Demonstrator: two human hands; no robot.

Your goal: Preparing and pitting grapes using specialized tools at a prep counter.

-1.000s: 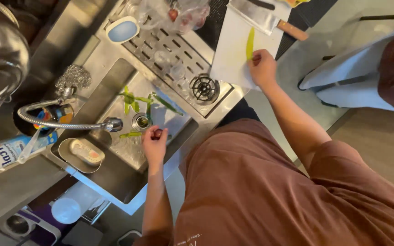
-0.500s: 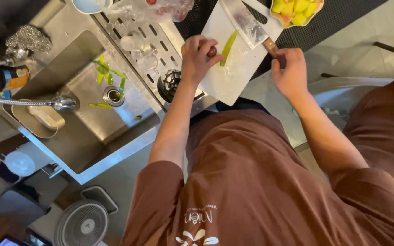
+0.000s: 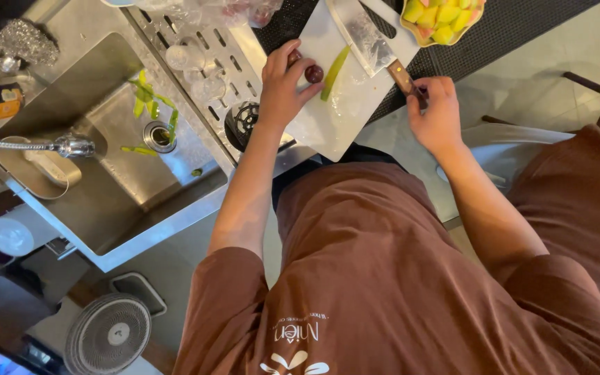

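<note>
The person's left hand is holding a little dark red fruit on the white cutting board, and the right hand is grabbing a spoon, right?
Not quite. In the head view the right hand is on the wooden handle of a cleaver, not a spoon. The rest is right: the left hand holds a small dark red fruit on the white cutting board.

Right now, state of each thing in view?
Left hand: fingers pinch a dark red fruit on the board.
Right hand: on the cleaver handle, blade flat on board.
Green strip: lying on board.
Bowl: filled with cut fruit.
Sink: green scraps around drain.
</note>
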